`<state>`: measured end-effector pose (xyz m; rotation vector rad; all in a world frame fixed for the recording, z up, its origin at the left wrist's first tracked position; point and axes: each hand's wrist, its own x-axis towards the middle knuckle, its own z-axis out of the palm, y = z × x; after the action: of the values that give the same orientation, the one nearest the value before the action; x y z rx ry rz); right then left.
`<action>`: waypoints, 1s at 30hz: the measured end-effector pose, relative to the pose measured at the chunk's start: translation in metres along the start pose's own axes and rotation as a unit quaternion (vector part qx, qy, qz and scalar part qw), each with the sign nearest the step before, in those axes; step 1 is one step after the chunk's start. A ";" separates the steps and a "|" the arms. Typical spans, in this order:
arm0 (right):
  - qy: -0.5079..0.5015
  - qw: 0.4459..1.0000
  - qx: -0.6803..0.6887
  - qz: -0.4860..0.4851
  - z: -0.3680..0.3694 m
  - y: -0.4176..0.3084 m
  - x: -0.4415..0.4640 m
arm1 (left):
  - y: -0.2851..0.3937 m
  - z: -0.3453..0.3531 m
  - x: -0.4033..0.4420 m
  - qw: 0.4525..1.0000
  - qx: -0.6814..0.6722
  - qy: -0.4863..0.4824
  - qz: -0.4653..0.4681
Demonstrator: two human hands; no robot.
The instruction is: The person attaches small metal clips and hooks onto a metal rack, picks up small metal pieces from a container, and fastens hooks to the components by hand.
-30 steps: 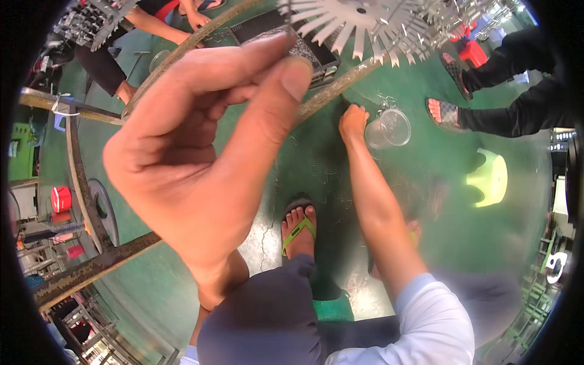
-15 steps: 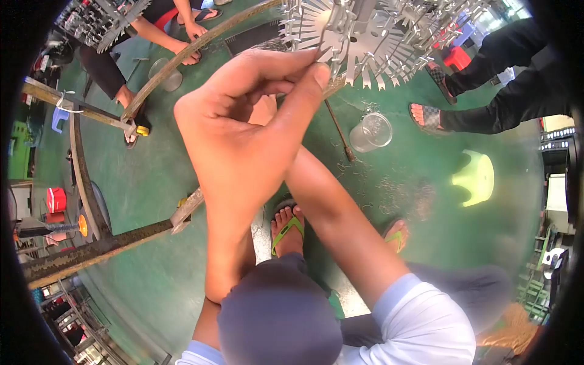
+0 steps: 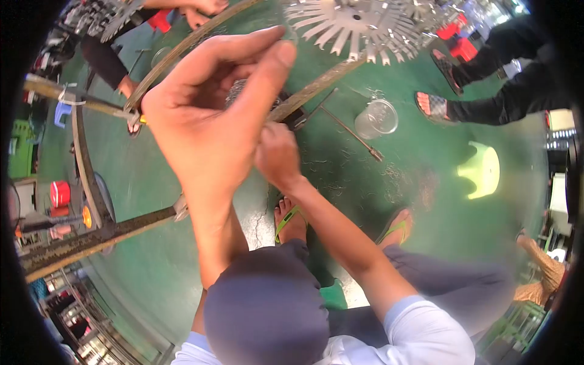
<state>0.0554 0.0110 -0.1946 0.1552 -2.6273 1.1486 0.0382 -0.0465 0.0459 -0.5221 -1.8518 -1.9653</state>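
My left hand, large and close to the camera, has its thumb and forefinger pinched near the top. What lies between the tips, if anything, is too small to make out. Just right of it is a slotted silver metal disc with small metal pieces around its edge; the fingertips are apart from it. Lower and farther away, my right hand is closed with its fingers curled, beside a worn bar. Its contents are hidden. Small metal bits in a dark container show partly behind my hands.
A T-handled wrench and a clear plastic tub are on the green floor, near scattered thin scraps. A yellow stool stands at right. Another person's sandalled foot is nearby. Worn frame bars cross the left.
My left hand has moved left and away from the disc. My right hand, mostly hidden behind it before, now shows lower down. The view has shifted, leaving less of the disc visible.
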 end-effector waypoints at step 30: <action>-0.367 0.909 -0.167 0.104 -0.005 0.086 -0.030 | -0.003 0.115 -0.042 0.995 -0.038 -0.060 0.072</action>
<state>0.0679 0.0729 -0.2608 0.2888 -3.5406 0.7596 0.0727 0.0696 0.0285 -0.7904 -1.7606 -1.9534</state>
